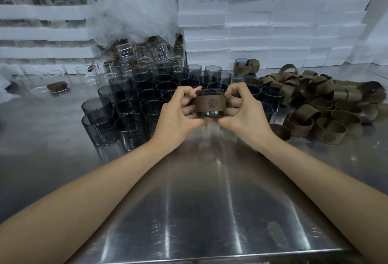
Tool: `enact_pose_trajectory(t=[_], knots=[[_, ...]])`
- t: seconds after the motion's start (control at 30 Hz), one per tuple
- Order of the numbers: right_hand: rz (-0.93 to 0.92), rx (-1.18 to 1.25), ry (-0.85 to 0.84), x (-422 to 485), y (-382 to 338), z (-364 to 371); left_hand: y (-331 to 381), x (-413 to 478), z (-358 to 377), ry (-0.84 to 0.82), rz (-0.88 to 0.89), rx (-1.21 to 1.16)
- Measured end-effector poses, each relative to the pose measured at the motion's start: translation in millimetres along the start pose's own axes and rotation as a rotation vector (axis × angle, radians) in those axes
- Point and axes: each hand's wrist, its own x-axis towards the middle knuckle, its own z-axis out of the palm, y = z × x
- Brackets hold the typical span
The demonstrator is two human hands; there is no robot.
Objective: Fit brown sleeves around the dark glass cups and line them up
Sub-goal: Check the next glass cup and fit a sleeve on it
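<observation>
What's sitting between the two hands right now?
In the head view, a dark glass cup wearing a brown sleeve, pinched between left hand and right hand.

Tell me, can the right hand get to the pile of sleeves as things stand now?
Probably yes, but not at once. The sleeves lie loose on the table on the right side, with nothing in between. The right hand and left hand both hold a cup, so it must let go first.

I hold a smoky dark-grey glass cup (pixel 210 114) wrapped in a brown sleeve (pixel 210 103) printed with a round darker emblem. Olive-brown loose sleeves (pixel 327 104) heap beside white foam blocks (pixel 262 22).
</observation>
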Motion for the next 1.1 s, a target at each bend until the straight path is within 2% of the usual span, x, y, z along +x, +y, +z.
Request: enact_pose_trajectory(t=[0.57, 0.67, 0.77, 0.83, 0.93, 1.0, 1.1], knots=[[-0.004, -0.064, -0.010, -0.7, 1.3, 0.1, 2.2, -1.4, -0.6, -0.008, 0.022, 0.035], [-0.006, -0.044, -0.089, 3.1, -2.9, -5.5, 3.7, -2.5, 2.4, 0.064, 0.032, 0.029], [0.002, 0.076, -0.157, 8.3, -13.7, -12.9, 9.1, 2.5, 5.0, 0.091, 0.073, -0.003], [-0.025, 0.086, -0.093, 15.3, -23.8, -20.8, 15.9, 11.4, 9.1, 0.060, 0.128, 0.001], [-0.054, -0.023, -0.011, 36.3, -38.1, -44.6, 26.8, 38.3, 19.5, -0.004, 0.204, 0.074], [-0.021, -0.114, -0.021, 57.4, -43.7, -64.4, 30.5, 65.8, 27.5, -0.045, 0.205, 0.103], [0.040, -0.121, -0.014, 93.5, -35.3, -89.2, 27.1, 112.6, 43.3, -0.115, 0.143, 0.117]])
